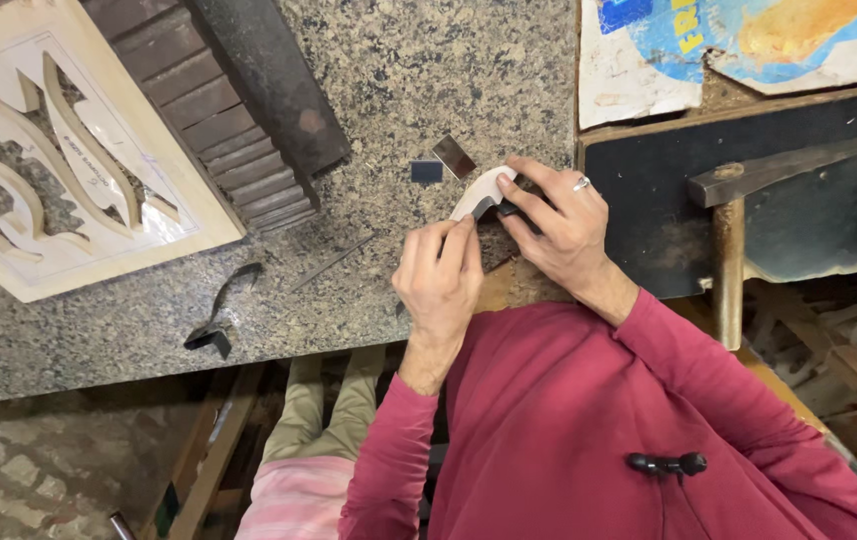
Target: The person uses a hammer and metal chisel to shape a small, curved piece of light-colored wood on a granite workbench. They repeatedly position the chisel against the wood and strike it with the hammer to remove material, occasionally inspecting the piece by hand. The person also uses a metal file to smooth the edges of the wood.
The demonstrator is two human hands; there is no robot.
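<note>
Left hand (439, 285) and right hand (557, 222) both gripped a small curved pale wood piece (481, 190) at the granite desk (419, 80) edge; two small metal blades (441, 163) lay just beside.

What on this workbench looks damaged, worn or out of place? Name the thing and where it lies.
The printed paper sheet at the top right is torn along its lower edge, baring the board beneath. A bent dark metal strip lies loose on the granite top, left of the hands.
</note>
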